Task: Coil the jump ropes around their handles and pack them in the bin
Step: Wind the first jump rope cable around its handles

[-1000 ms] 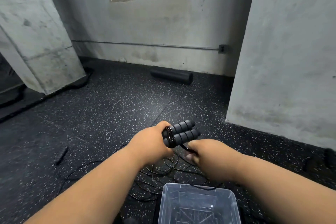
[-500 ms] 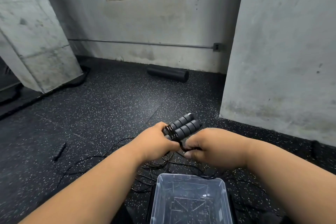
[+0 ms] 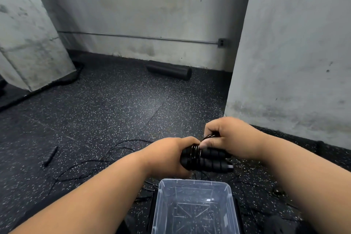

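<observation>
While my left hand (image 3: 169, 155) grips the near ends of the two black foam handles (image 3: 207, 159), its fingers curled round them where a few turns of thin black rope (image 3: 195, 153) are already wound, my right hand (image 3: 231, 138) sits just beyond and right of it, thumb and fingers pinching a strand of that rope against the upper handle. Both handles lie side by side, roughly level, their free ends pointing right past the left fingers and under the right palm; a small pale tip shows at the end of the nearer one. Below the left fingers, close to me, stands the clear plastic bin (image 3: 193, 184), open at the top, with nothing that I can see inside. Loose rope (image 3: 106, 159) trails across the speckled black floor (image 3: 114, 104) to the left of the left fingers and under both hands, some of it running beside the bin. Farther left of the fingers a short dark stick-like object (image 3: 49, 156) lies on the floor; I cannot tell what it is. Well beyond the right fingers, a black foam roller (image 3: 169, 70) rests against the base of the far wall.
</observation>
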Motion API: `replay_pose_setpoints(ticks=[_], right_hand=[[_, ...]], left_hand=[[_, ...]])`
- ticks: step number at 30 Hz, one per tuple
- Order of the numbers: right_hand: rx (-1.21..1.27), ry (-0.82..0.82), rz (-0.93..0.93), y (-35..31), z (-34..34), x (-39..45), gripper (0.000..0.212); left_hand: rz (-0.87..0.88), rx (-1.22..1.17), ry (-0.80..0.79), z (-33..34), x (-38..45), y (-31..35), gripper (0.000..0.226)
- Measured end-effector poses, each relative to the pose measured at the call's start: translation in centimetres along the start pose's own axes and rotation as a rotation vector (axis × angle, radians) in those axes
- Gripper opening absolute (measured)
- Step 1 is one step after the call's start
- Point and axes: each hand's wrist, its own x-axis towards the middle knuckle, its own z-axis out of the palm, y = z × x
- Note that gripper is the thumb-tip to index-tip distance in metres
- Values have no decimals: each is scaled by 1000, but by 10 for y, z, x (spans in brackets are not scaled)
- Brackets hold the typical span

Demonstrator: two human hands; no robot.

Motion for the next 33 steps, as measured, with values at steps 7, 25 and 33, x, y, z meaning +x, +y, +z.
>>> replay_pose_setpoints(ticks=[7,25,33], right_hand=[[610,-326,203,20,27,15,29],[346,-106,246,-17,72,33,20],[-282,-174,94,-42,39,16,22]], left_hand=[[16,-128,-129,-1,0,-13,70],[-228,-471,190,-28,1,-42,76],[-326,-125,151,-21,-6,-49,64]])
